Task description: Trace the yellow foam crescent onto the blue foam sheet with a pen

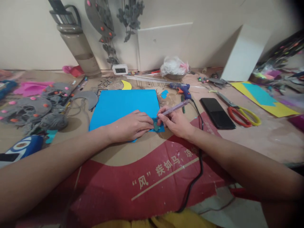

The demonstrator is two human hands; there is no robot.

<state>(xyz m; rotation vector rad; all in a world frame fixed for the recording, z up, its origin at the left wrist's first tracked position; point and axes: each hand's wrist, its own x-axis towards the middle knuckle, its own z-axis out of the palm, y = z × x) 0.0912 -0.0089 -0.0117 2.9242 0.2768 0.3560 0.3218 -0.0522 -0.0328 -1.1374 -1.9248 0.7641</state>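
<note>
A bright blue sheet point(123, 106) of paper or foam lies flat on the cardboard in front of me. My left hand point(135, 127) rests palm down on its near part, fingers lying flat and side by side. Its fingertips reach the edge of a small teal-green cutout point(156, 126), which lies on the sheet's near right corner. In my right hand point(175, 122) is a pale purple pen point(174, 108), tilted, with its lower end down by the cutout. The pen's tip is hidden behind my fingers.
Behind the sheet lie a yellow crescent point(126, 85) and a blue glue gun point(181, 89), its black cord point(201, 158) running beside my right forearm. A phone point(217, 113) and scissors point(239, 110) lie right. Grey yarn pieces point(26, 109) lie left; a bottle point(77, 41) stands behind.
</note>
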